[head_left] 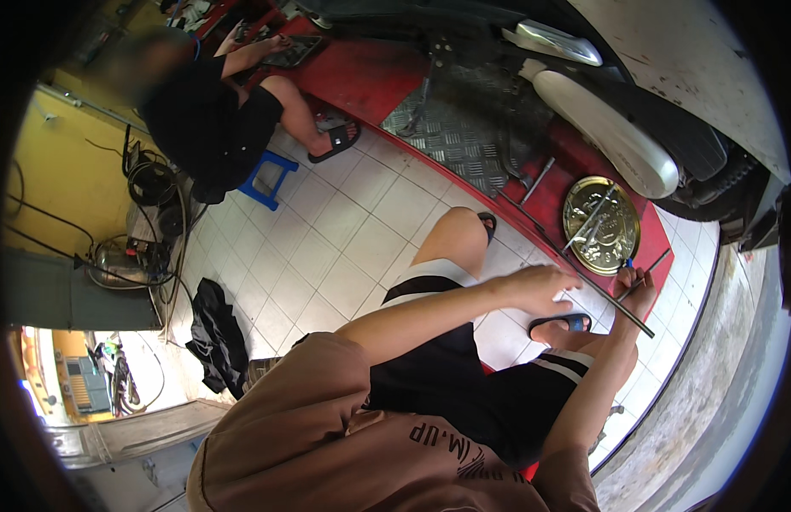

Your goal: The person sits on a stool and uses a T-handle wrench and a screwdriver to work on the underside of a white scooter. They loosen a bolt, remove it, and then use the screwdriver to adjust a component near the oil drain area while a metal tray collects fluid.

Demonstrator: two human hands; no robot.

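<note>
My right hand [637,294] is closed around a thin metal T-handle wrench [639,322], close to the place where its two bars meet. One bar slants down past the palm; the other sticks out up and to the right. My left hand [545,290] hovers just left of the long bar, fingers apart and loosely bent, with nothing visible in it. Beyond both hands, a round gold-coloured tray [615,253] rests on the red platform and holds several metal tools [593,224]. Another T-shaped tool [540,181] lies left of the tray.
A motorcycle with a pale exhaust cover [604,128] stands on the red platform [361,72]. At upper left, a person [190,128] sits by a blue stool [271,177]. Hoses and cables [152,183] hang along the left wall. A black bag-like bundle [214,337] lies on the tiles.
</note>
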